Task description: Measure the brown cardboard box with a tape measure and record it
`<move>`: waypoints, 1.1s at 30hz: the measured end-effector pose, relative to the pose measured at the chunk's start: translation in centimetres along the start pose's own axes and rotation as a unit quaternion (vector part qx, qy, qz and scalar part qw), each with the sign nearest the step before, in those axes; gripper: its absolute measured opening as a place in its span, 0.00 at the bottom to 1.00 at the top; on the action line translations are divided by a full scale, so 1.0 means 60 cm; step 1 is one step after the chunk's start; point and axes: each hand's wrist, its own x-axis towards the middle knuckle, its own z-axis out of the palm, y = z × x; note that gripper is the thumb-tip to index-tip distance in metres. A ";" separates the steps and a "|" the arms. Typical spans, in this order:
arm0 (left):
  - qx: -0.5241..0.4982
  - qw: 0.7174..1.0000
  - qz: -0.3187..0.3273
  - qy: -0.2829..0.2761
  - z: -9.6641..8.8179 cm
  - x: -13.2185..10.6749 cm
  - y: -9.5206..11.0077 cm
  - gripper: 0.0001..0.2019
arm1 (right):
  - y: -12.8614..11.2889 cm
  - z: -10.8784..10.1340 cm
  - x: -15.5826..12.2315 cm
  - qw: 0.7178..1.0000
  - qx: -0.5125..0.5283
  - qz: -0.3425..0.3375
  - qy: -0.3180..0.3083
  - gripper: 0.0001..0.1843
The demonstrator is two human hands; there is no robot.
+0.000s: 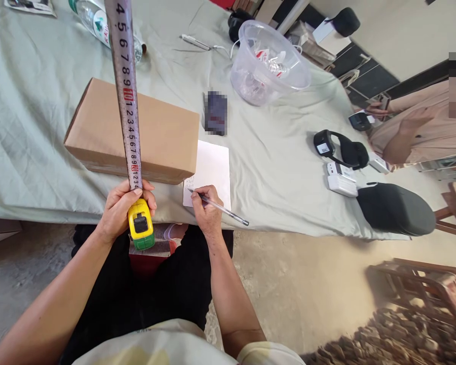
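Note:
My left hand is closed around the drawn-out blade of a yellow and green tape measure, just above its case. The metal blade stretches up and away over a brown cardboard box lying on the cloth. In my right hand is a pen, pinched between thumb and fingers. Its tip points at a white sheet of paper with small handwritten marks near its left edge. The paper lies against the right end of the box, and part of it is hidden behind my hand.
A pale green cloth covers the table. Beyond the box lie a plastic bottle and a blurred dark item. A clear plastic tub holds wrappers. Headsets and a black case sit rightward; another person is at far right.

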 end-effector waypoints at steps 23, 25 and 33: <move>-0.096 0.995 -0.015 -0.027 -0.007 -0.011 0.013 0.04 | 0.005 0.001 -0.003 0.998 0.005 -0.024 0.059 0.05; -0.089 0.996 -0.010 -0.027 -0.007 -0.011 0.014 0.04 | 0.004 0.002 -0.002 0.998 0.011 -0.014 0.054 0.05; -0.077 0.997 -0.013 -0.027 -0.007 -0.009 0.017 0.03 | 0.003 0.004 0.001 0.999 0.016 -0.025 0.043 0.05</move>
